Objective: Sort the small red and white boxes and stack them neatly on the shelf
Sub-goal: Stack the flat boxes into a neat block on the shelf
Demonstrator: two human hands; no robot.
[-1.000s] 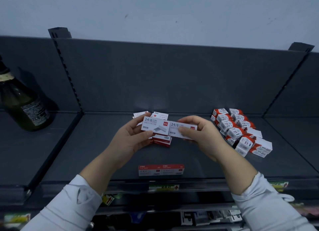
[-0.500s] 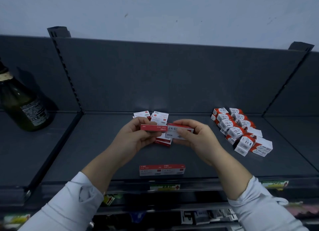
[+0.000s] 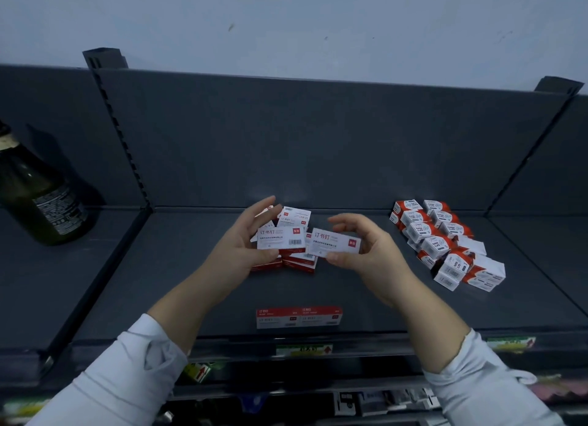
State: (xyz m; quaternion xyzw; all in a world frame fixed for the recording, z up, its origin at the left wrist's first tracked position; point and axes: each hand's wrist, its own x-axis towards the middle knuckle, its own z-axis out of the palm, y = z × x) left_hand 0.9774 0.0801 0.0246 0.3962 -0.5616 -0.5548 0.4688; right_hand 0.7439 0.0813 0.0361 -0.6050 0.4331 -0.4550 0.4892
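Over the middle of the dark shelf [image 3: 197, 285], my left hand [image 3: 241, 250] holds one flat white staple box [image 3: 280, 238], barcode side up. My right hand [image 3: 366, 250] pinches a second flat staple box [image 3: 334, 243] between thumb and fingers, right beside the first. Below and behind them lies a loose pile of the same flat red and white boxes [image 3: 299, 261]. Two more flat boxes lie end to end in a row [image 3: 299, 316] near the shelf's front edge.
A heap of chunkier red and white paper clip boxes [image 3: 445, 239] fills the right part of the shelf. A dark glass bottle [image 3: 38, 202] stands on the neighbouring shelf at the left. Price tags [image 3: 304, 350] line the front rail; lower shelves hold more goods.
Both boxes were flipped over: their "24/6" faces showed, then their red edges, now their backs with barcode face up. The hands have spread slightly apart.
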